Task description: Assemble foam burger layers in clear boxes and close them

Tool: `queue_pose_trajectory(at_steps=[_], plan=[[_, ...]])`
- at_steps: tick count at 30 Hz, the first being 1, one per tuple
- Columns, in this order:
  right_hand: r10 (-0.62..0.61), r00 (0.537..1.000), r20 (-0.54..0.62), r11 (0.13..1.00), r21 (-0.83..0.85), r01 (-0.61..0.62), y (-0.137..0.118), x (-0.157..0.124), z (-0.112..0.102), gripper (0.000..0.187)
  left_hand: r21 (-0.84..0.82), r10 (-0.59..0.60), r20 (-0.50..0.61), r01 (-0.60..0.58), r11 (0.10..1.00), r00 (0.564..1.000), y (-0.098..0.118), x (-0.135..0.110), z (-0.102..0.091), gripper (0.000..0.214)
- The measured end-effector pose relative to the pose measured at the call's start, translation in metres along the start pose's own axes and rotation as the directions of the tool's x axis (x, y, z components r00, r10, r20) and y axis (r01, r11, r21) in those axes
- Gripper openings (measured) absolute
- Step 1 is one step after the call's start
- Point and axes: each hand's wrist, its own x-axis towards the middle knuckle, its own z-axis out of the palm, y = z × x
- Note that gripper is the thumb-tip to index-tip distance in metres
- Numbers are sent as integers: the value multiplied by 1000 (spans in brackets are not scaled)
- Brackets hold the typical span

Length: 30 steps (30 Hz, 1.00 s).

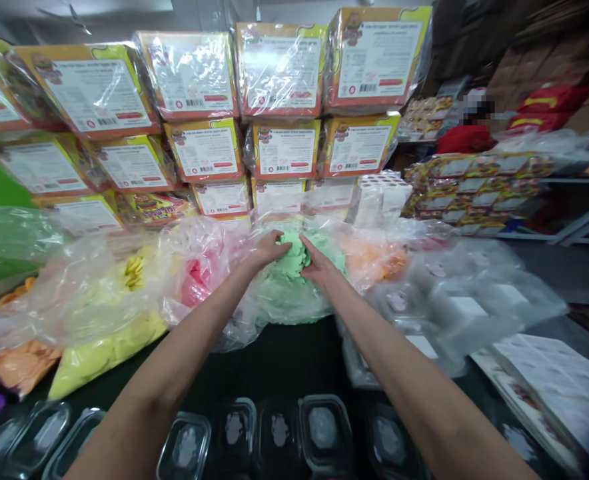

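green pieces [294, 257] lie in a clear plastic bag [289, 310] on the dark desk [279, 353]. from my remote station, i observe the left hand [270, 248] at the left side of the pieces and the right hand [319, 265] at the right side. fingers of both hands are bent against the pieces; i cannot tell whether either grasp is closed. pink pieces [196, 283] lie to the left, clear containers [324, 430] nearer the camera.
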Motion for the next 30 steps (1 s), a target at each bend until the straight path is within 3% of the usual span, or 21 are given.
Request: queue_pose_trajectory(at_steps=[5,11,14,21,26,30], plan=[[-73,995,-63,994,-86,68,2,2,-10,24,14,-16,-4,16,1000,1000,-16,-3,0,31],[-358,915,-185,924,-212,319,-19,13,-9,42,-53,25,-33,-27,998,999,-10,-2,-9,27],[-413,885,-217,902,-229,365,-32,13,-11,47,-57,54,-74,-58,997,996,-6,-4,-13,28],[-222,956,-194,973,-105,205,-32,0,-8,27,11,204,-73,-204,979,976,11,-25,-2,27],[-152,980,-130,988,-15,151,-19,-12,1,23,364,395,-29,-358,860,918,18,-35,9,34],[-128,980,-154,991,16,132,-11,-14,-2,11,486,468,-40,-393,781,883,21,-44,7,19]])
